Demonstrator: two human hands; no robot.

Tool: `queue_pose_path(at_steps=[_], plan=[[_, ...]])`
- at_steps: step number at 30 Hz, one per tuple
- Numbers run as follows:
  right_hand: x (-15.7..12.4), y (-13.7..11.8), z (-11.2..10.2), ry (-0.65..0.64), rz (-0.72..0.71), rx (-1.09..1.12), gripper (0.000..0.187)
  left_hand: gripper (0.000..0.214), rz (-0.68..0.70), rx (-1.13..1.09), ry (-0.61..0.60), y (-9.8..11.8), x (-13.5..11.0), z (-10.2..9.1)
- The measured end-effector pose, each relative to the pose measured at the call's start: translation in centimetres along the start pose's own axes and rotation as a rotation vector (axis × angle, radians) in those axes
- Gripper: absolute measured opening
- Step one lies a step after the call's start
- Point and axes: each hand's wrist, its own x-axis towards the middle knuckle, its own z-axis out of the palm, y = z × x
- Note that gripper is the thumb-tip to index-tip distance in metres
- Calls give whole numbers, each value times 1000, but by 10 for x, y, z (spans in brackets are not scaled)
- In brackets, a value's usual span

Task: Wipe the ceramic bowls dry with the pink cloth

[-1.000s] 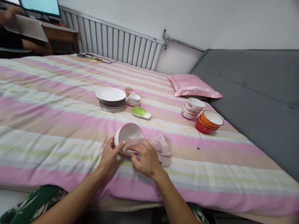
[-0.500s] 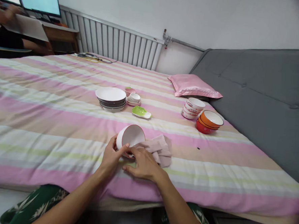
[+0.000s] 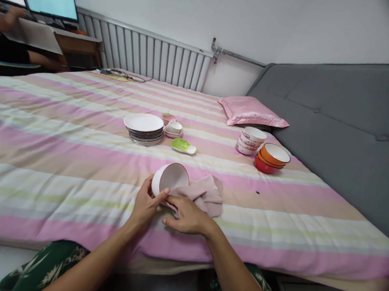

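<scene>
A white bowl with a red rim [image 3: 170, 178] is tilted on its side above the striped bed cover, its mouth facing away from me. My left hand [image 3: 146, 204] grips its near wall, thumb over the rim. My right hand [image 3: 185, 215] is closed on a beige cloth [image 3: 202, 193] and presses it against the bowl's underside. The rest of the cloth lies bunched on the bed to the right of the bowl.
Farther back stand a stack of white plates [image 3: 144, 128], small stacked dishes [image 3: 174, 128], a green dish [image 3: 183, 145], patterned bowls [image 3: 250, 140] and orange and red bowls [image 3: 272, 157]. A pink pillow [image 3: 251, 111] lies by the grey headboard [image 3: 341, 123]. Another person sits at a desk [image 3: 9, 42].
The bowl has tipped further onto its side and shifted slightly right. My right hand slid down and nearer with the cloth, from the rim to the underside.
</scene>
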Motion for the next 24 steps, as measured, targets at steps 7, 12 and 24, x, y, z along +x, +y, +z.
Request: queue_pose_path(at_steps=[7,12,24], plan=[[-4,14,2,8,61,-303,62,76,-10,1,-23,5,-1,2],[-4,16,0,53,59,-370,60,75,-2,16,-24,4,0,2],[-6,12,-6,84,89,-547,52,64,7,32,-10,10,-3,4]])
